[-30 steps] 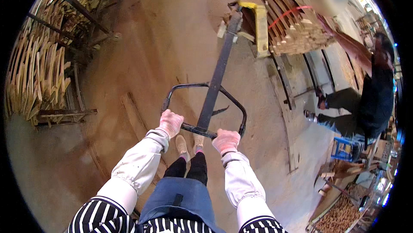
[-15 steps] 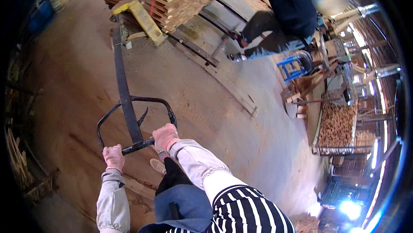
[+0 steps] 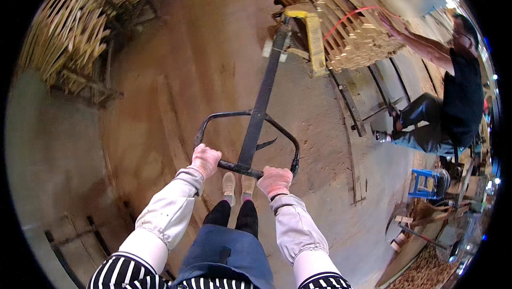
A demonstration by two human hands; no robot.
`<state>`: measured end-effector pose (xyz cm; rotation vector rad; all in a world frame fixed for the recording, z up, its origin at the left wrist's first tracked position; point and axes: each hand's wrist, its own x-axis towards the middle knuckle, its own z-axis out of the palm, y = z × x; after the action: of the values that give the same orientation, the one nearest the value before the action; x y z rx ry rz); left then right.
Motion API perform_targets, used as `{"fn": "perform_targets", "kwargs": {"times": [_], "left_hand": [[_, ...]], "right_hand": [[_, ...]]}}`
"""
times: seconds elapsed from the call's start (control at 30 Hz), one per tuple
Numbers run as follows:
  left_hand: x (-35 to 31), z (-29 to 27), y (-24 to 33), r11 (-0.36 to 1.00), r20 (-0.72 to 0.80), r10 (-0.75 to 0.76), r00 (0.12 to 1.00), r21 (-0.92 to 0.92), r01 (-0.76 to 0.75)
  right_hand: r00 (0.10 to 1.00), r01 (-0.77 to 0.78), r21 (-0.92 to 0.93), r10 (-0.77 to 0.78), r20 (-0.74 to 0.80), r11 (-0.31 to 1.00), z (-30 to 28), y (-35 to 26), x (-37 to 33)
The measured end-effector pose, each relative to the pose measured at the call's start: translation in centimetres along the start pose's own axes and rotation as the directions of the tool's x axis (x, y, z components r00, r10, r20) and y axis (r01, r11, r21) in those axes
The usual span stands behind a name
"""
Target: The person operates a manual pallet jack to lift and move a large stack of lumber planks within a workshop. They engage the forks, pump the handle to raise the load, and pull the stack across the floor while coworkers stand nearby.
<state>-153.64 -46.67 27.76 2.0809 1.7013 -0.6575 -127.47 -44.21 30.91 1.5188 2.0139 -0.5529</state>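
A pallet jack handle, a long dark bar ending in a black loop grip, stretches away from me over the floor. My left hand, in a pinkish work glove, is closed around the left end of the loop's near crossbar. Around its right end wraps my right hand, gloved the same way. A small curved lever sticks out beside the bar between the hands. At the far end, the handle meets the yellow body of the pallet jack, beside a large stack of wooden slats.
A person in dark clothes is at the right, arms stretched toward the slat stack. Metal rails lie on the floor there. A blue stool stands lower right. Bundled wood strips fill the far left.
My view has swung left, so the jack, stack and person appear farther right. The handle now leans rightward at its far end. Both hands keep their grip; the person's arms reach toward the stack.
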Motion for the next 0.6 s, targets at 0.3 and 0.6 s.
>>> {"fn": "perform_targets", "kwargs": {"times": [0.3,0.6], "left_hand": [[-3.2,3.4,0.1,0.999,-0.029,0.032,0.999,0.001,-0.032],[-10.1,9.1,3.8,0.998,-0.121,0.008,0.993,-0.053,-0.015]], "right_hand": [[0.998,0.003,0.015,-0.002,-0.058,1.0,2.8,-2.6,-4.0],[0.997,0.023,0.007,-0.023,0.08,1.0,6.8,-2.1,-9.3]]}}
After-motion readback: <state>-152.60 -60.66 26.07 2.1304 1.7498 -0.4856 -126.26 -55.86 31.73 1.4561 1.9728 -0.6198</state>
